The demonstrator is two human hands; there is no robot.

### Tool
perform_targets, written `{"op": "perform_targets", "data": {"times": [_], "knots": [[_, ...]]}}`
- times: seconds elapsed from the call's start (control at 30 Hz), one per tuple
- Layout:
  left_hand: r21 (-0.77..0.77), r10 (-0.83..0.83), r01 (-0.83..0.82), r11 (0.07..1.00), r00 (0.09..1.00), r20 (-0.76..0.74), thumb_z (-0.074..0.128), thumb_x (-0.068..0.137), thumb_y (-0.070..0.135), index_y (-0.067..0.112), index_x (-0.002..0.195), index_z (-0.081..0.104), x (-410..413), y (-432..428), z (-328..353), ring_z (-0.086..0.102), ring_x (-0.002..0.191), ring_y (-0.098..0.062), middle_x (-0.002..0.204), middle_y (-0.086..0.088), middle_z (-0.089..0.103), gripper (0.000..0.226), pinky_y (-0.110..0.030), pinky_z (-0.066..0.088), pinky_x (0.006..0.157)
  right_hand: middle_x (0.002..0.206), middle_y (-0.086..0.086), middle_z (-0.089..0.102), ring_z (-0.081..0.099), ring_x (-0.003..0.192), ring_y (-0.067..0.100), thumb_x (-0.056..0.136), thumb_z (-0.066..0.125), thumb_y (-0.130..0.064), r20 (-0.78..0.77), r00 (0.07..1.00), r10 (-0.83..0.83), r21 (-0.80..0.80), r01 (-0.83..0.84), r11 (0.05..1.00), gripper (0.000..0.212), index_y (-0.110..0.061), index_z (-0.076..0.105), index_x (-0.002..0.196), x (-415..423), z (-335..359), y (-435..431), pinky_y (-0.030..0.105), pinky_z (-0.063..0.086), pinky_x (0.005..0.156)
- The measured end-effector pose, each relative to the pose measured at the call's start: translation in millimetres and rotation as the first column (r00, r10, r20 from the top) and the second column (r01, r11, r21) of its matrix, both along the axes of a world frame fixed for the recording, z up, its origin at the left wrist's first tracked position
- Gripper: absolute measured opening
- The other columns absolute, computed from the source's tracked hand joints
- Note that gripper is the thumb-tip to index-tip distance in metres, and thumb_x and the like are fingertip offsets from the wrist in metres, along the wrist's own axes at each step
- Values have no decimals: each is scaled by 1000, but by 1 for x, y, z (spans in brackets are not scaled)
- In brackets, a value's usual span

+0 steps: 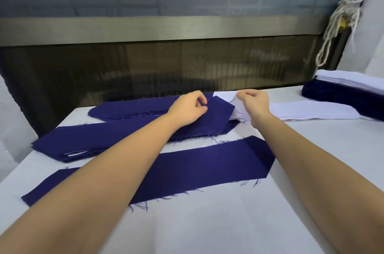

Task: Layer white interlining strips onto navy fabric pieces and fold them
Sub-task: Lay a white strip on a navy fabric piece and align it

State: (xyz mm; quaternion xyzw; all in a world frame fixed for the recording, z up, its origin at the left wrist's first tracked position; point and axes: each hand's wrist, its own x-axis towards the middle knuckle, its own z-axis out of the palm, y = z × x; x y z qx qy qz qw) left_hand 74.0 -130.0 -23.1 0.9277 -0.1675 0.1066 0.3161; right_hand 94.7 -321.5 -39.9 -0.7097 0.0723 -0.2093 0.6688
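1. The white interlining strips (311, 111) lie in a flat pile at the far right of the table (207, 222). Their long axis runs left to right, and the near end lies under my right hand (253, 104).
2. My right hand's fingers are curled, pinching that end of the white pile. From this angle I cannot tell whether I have one strip or several.
3. My left hand (187, 108) pinches the corner of the top piece on the navy stack (104, 141), lifting it into a small flap just beside the white end.
4. I judge this to be the pick-up step, separating a single layer before laying white onto navy.
5. The next move calls for peeling one strip free without dragging the pile, then setting it down lengthwise with its edges matched.
6. The single navy piece (187, 168) lies flat nearest me, under my forearms. It runs left to right, rising slightly toward the far side on the right, with its slanted end pointing right.
7. The navy stack lies behind it on much the same slant. Another navy piece (128, 108) with a frayed edge lies behind that.
8. A tall stack of navy and white layers (336, 91) sits at the far right edge, and a knotted rope (332, 31) hangs above it.
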Motion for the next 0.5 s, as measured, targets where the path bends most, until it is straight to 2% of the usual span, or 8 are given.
{"op": "perform_targets", "data": {"times": [0.07, 0.17, 0.23, 0.3, 0.37, 0.5], "knots": [[-101, 18, -19, 995, 1000, -13, 55, 93, 27, 23, 110, 52, 3, -14, 4, 56, 88, -15, 87, 8, 56, 18, -33, 45, 82, 72, -11, 62, 56, 71, 2, 84, 61, -9, 66, 997, -50, -7, 50, 999, 21, -20, 64, 67, 0, -2, 1, 18, 43, 66], [-226, 48, -72, 971, 993, -109, 47, 97, 33, 20, 133, 37, 9, -35, 9, 53, 107, -21, 108, -1, 57, 40, -34, 41, 91, 68, -11, 61, 55, 67, 1, 84, 61, -9, 123, 988, -96, 1, 97, 995, 23, -22, 62, 65, -1, -2, 3, 15, 42, 64], [-271, 42, -92, 958, 982, -185, 45, 97, 36, 21, 139, 29, 14, -47, 11, 47, 117, -24, 121, -6, 54, 48, -34, 38, 96, 69, -10, 60, 54, 67, 2, 85, 62, -10, 150, 981, -119, -9, 122, 993, 19, -21, 63, 68, -2, -2, 2, 16, 42, 66], [-328, 22, -95, 940, 975, -221, 48, 96, 34, 21, 141, 28, 18, -56, 13, 45, 121, -25, 129, -8, 51, 51, -33, 38, 97, 76, -5, 60, 52, 70, 5, 85, 63, -13, 183, 973, -139, -36, 148, 988, 12, -18, 65, 74, -3, -1, 2, 20, 41, 71], [-405, 10, -99, 909, 977, -215, 54, 94, 27, 19, 137, 34, 20, -62, 14, 48, 116, -23, 126, -9, 53, 47, -29, 38, 90, 82, -4, 55, 49, 75, 8, 85, 65, -18, 207, 965, -161, -109, 187, 976, 8, -18, 67, 77, -4, -2, 2, 21, 39, 74], [-529, 21, -96, 843, 989, -146, 60, 90, 11, 19, 118, 51, 21, -67, 20, 53, 95, -17, 103, -3, 56, 31, -21, 38, 71, 64, -10, 45, 45, 64, 10, 87, 61, -27, 206, 950, -233, -289, 287, 913, 12, -19, 71, 87, -5, -5, 2, 25, 36, 65]]}}
